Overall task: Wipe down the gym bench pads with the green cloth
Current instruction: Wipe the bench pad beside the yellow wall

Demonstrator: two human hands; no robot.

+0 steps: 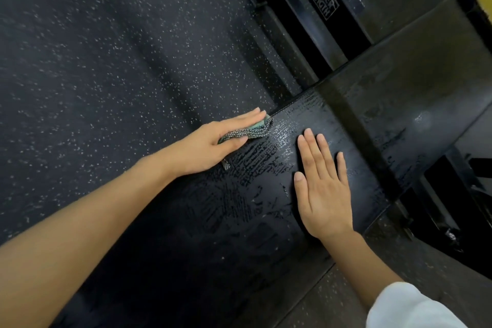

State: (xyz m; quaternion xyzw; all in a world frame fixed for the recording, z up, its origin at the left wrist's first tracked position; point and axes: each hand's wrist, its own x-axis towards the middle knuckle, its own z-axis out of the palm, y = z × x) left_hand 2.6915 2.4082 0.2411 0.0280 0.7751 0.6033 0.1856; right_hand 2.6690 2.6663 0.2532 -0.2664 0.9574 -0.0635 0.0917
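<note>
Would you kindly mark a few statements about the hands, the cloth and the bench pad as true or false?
1. The left hand holds the green cloth. True.
2. The right hand is curled into a fist. False: it lies flat on the bench pad, fingers straight.
3. The green cloth sits at the bench pad's left edge. True.
4. The bench pad looks completely dry. False: wet streaks shine on it.
5. The floor is bare wood. False: it is dark and speckled.
</note>
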